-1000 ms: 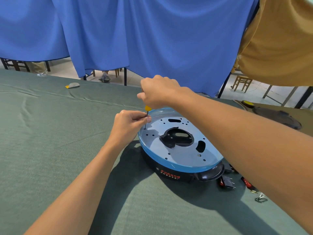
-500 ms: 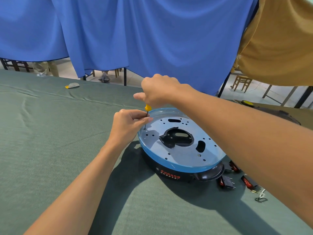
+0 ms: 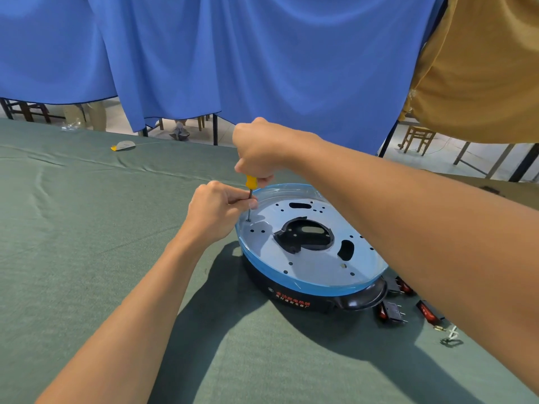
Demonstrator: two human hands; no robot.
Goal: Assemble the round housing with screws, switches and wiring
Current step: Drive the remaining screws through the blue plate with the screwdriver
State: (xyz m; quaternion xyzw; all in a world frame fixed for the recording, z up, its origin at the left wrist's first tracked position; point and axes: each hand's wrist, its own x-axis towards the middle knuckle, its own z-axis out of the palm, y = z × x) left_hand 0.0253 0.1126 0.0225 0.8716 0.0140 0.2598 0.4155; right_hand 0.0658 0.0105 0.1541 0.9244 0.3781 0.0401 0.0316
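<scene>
Switches (image 3: 392, 312) are seen on the table (image 3: 73, 272), just beside the round housing (image 3: 309, 266). At the housing's far left edge a screwdriver (image 3: 250, 182) is stood upright. Its shaft is pinched by the left grip (image 3: 218, 212), and its yellow handle is clenched from above by the right grip (image 3: 259, 150).

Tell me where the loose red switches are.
Head view, lower right: the red switches lie on the green cloth beside the black handle of the round housing.
</scene>
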